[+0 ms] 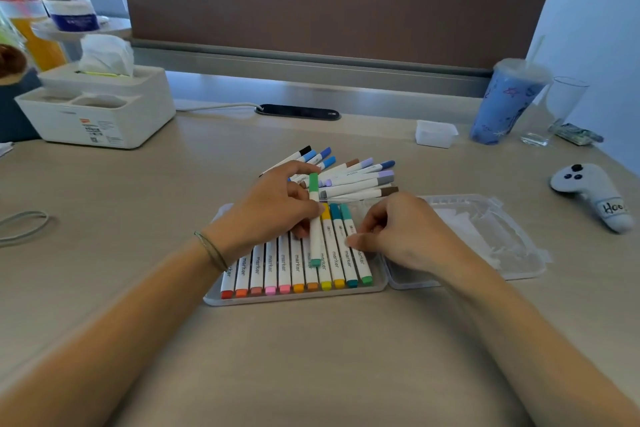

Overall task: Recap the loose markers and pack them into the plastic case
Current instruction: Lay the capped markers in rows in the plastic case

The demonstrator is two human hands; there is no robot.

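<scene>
The left grip (277,208) is pinching a green-capped marker (314,224), holding it just above the row of packed markers (298,269) lying in the plastic case (294,298) on the counter (138,218). The right grip (398,232) is resting beside it, its curled fingers pressing on the rightmost packed markers; whether it is pinching one cannot be told. Just beyond both grips, the loose markers (353,177) are lying in a fan, capped. The open case lid (485,236) is lying flat, directly right of the right grip. A white game controller (588,191) is sitting farther right. A tissue box (100,107) is standing well to the far left of the left grip.
</scene>
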